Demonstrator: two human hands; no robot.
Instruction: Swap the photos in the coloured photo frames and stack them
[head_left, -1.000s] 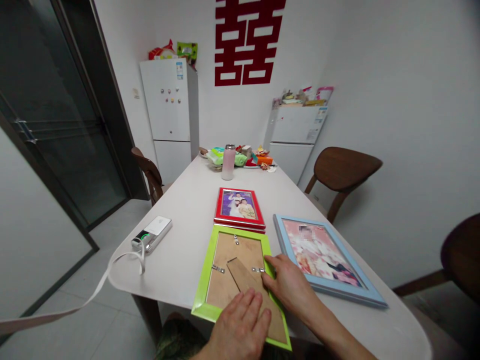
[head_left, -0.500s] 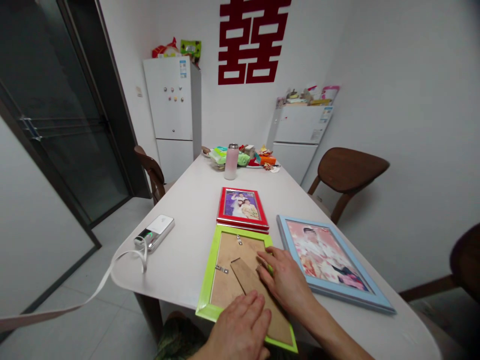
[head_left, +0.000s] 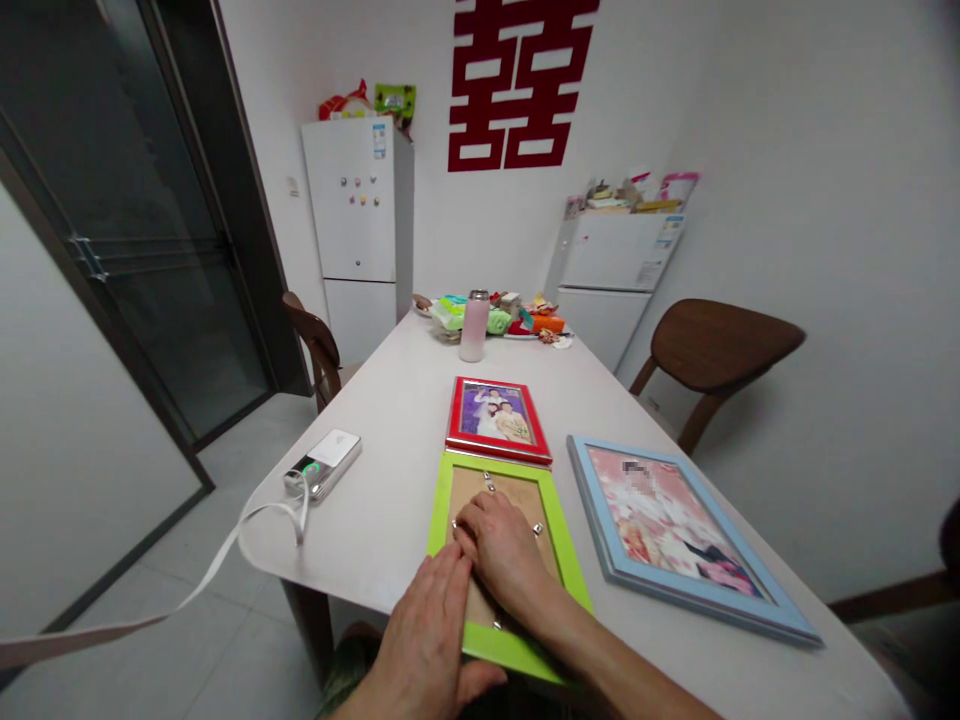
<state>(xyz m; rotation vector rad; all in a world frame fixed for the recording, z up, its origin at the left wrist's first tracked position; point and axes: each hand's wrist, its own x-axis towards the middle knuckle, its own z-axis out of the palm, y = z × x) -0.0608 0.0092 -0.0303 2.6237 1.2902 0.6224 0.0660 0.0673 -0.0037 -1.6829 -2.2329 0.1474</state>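
Note:
A green picture frame [head_left: 560, 553] lies face down at the near edge of the white table [head_left: 390, 440], its brown backing board [head_left: 517, 493] up. My right hand [head_left: 501, 546] rests on the board, fingers curled toward the small metal clip at the left side [head_left: 454, 523]. My left hand [head_left: 431, 634] lies flat on the frame's near left part, fingers stretched out. A red frame with a photo [head_left: 497, 417] lies just beyond the green one. A larger blue frame [head_left: 679, 530] lies to the right.
A white power bank [head_left: 324, 464] with a long white strap sits at the table's left edge. A pink bottle [head_left: 474, 326] and snacks stand at the far end. Wooden chairs [head_left: 716, 350] flank the table; two white fridges stand against the back wall.
My right hand has moved from the right clip across the backing board to its left side. My left hand slid left and a little forward. The view shifted slightly left.

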